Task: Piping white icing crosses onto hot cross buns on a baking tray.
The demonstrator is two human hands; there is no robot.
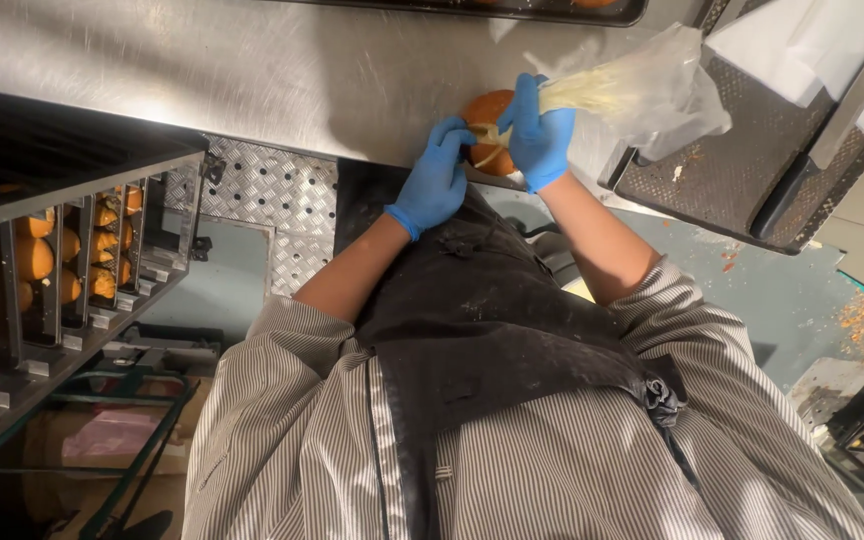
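A bun [489,128] sits at the near edge of the steel table [282,70]. The left hand [439,180] curls against the bun's left side. The right hand [539,135] is clamped on a piping bag [642,90], its tip at the bun. Left of the bun stands a rack [52,270] of buns; right, a mesh tray [752,170].

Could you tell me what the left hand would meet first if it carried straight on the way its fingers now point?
The left hand points up and to the right, and its fingertips already touch the round brown bun; just beyond is the right hand gripping the piping bag.
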